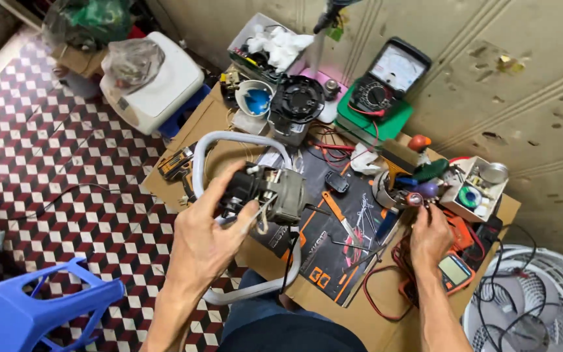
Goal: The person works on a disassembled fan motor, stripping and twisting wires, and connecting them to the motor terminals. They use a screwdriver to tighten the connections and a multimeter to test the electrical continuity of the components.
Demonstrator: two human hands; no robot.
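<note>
Your left hand (206, 238) gripped the fan motor (268, 192) above the bench's (216, 117) near-left edge; right of the motor, your right hand (430, 234) pinched a screwdriver (418, 199) amid crowded tools.

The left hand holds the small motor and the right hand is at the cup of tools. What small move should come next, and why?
Probably the right hand should close on one screwdriver handle and lift it out. Its fingertips are already at the tool cup, and the left hand holds the motor up over the mat with its wiring side facing the person.
</note>
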